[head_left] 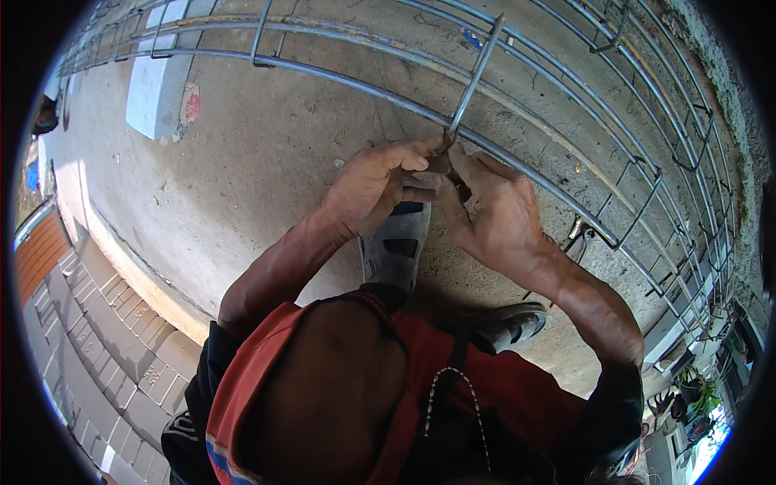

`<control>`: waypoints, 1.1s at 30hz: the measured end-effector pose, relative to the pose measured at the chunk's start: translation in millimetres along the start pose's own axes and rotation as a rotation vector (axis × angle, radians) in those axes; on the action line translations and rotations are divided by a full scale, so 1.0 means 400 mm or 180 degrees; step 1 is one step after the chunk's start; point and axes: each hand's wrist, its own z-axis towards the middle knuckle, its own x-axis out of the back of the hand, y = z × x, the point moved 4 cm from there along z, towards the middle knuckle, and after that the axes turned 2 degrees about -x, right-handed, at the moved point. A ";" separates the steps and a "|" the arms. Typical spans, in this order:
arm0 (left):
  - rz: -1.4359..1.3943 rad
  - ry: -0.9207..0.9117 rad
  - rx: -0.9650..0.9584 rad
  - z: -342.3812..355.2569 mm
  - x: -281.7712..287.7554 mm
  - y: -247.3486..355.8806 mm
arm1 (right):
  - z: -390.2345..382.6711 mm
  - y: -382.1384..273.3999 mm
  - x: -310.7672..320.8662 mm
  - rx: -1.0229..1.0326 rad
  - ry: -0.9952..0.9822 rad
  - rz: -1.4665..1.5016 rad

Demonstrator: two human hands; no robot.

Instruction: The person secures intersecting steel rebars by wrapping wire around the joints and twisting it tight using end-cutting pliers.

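A long steel bar point(380, 95) of a rebar cage runs above my hands, with a crossing tie bar point(477, 73) joined to it. My left hand point(376, 182) is just below that joint, fingers curled and pinched around something small and dark that I cannot make out. My right hand point(493, 214) is beside it, fingertips closed at the same spot under the joint, with its upper fingers against or very near the long bar. The fingers hide most of what is between them. A metal hand tool point(578, 234), apparently pliers, lies right of my right hand, under the bars.
The cage curves across the top and right over a concrete floor point(226, 202). A pale block point(149, 97) is at upper left. My sandalled feet point(392, 250) are beneath me. Pavers point(97, 347) lie beyond an edge at left. Plants point(699, 392) are at lower right.
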 end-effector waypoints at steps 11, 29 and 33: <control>0.0283 0.0218 -0.0455 -0.017 -0.026 -0.004 | 0.008 -0.018 0.028 0.0186 -0.1227 -0.0197; 0.1754 0.0163 -0.1060 -0.032 -0.029 0.017 | 0.108 -0.030 0.052 0.1697 -0.0627 -0.1432; 0.2534 0.0353 -0.1588 -0.006 -0.034 0.017 | 0.098 0.007 0.052 0.1780 -0.0221 -0.1429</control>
